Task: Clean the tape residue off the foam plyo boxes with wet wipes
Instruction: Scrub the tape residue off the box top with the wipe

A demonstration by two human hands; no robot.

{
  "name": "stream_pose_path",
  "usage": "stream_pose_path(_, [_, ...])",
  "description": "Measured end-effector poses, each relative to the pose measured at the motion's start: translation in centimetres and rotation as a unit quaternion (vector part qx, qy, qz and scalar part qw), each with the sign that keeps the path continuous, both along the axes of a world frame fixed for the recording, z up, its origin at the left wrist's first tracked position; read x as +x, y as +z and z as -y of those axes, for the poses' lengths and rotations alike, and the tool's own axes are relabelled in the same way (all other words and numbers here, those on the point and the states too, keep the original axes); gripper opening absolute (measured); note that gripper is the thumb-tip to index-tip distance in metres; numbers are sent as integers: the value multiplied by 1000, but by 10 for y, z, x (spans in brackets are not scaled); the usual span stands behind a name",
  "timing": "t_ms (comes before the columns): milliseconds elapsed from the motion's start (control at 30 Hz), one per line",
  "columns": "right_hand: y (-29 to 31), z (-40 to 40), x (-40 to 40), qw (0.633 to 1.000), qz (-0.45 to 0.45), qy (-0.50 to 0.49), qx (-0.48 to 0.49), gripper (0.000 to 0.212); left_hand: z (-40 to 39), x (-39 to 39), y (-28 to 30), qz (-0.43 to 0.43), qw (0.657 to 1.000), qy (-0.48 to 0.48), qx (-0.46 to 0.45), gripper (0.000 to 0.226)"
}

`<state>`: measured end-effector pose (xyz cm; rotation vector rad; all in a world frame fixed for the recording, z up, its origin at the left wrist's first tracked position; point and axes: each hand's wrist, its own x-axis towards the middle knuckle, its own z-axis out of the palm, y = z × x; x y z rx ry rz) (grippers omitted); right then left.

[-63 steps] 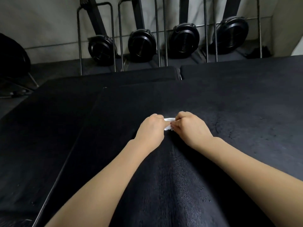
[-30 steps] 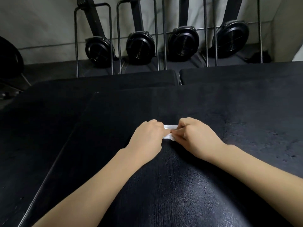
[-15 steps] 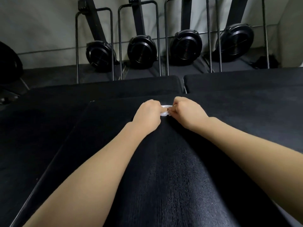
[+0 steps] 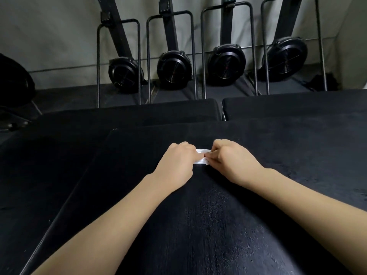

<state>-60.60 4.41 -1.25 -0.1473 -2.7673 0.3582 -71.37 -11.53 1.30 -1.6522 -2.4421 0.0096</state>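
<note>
A small white wet wipe is pressed flat on the top of a black foam plyo box. My left hand and my right hand sit knuckle to knuckle, both closed on the wipe, which shows only in the gap between them. The box top behind my hands has a wet, glossy streak. No tape residue stands out on the dark surface.
Lower black foam boxes lie to the left and at the back, with another at the back right. Several rowing machines stand upright against the grey wall beyond the boxes. A dark round object sits far left.
Both hands, holding the wipe, slid forward to the far edge of the box, then came back a little toward me. The grip on the wipe is unchanged.
</note>
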Motion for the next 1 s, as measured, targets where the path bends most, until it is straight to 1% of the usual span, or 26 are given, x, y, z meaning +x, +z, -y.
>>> stream_pose_path(100, [-2,-14,-27,1000,0,-11,-10,29,-14,-21,3,5,1000,7,2,61])
stream_pose_path(233, [-6,-35,-80,998,23,-45,-46,27,-35,-62,1,-1,1000,30,6,66])
stream_pose_path(300, [-4,-43,-104,997,28,-54,-38,26,-48,-80,2,-4,999,50,-3,63])
stream_pose_path(400, [-1,-49,-128,995,45,-72,-45,26,-61,-99,3,-11,996,92,-11,47])
stream_pose_path(433, [-1,-52,-134,995,49,-75,-49,26,-65,-106,1,1,994,110,-4,45])
stream_pose_path(500, [-1,-55,-143,994,55,-78,-54,26,-70,-114,-2,39,989,138,23,50])
stream_pose_path(567, [3,-57,-147,992,64,-89,-60,22,-76,-119,-4,74,986,143,47,54])
stream_pose_path(633, [10,-56,-145,990,76,-101,-57,26,-82,-114,-2,74,985,151,47,53])
stream_pose_path(733, [14,-70,-130,988,89,-120,-44,25,-98,-92,1,49,990,123,39,41])
stream_pose_path(833, [13,-96,-104,982,92,-141,-80,27,-119,-68,0,45,991,112,52,25])
stream_pose_path(1000, [11,-97,-74,981,75,-135,-114,34,-120,-45,2,68,990,118,46,16])
